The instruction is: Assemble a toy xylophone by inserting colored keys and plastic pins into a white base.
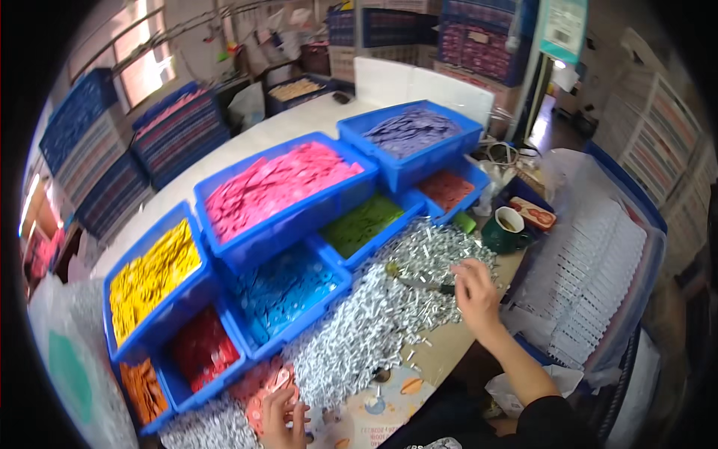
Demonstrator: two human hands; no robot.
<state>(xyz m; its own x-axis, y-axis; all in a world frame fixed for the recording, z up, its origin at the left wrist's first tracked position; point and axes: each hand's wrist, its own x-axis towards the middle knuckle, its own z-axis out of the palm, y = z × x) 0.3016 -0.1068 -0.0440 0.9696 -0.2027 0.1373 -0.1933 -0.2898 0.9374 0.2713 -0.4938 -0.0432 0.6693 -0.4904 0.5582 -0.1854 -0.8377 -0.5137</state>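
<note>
My left hand (pixel 284 416) is low in the picture, its fingers loosely bent and apart, beside flat coral-pink plastic pieces (pixel 256 408). To the right, my right hand (pixel 476 296) hovers at the edge of a large heap of small silvery metal pieces (pixel 355 325). Its fingers are bent and apart, close to the dark handle end of a thin tool (pixel 428 284) lying across the heap. Whether the fingertips touch that handle is hard to make out. A small yellowish-green lump (pixel 393 268) sits at the tool's far end.
Stepped blue bins hold yellow (pixel 155 280), pink (pixel 277 187), purple (pixel 413 131), blue (pixel 280 288), green (pixel 364 224), red (pixel 200 348) and orange pieces (pixel 143 391). A dark green mug (pixel 499 238) stands near a red-and-cream box (pixel 532 213). Right, a plastic-lined crate (pixel 583 277) holds rows of clear pieces.
</note>
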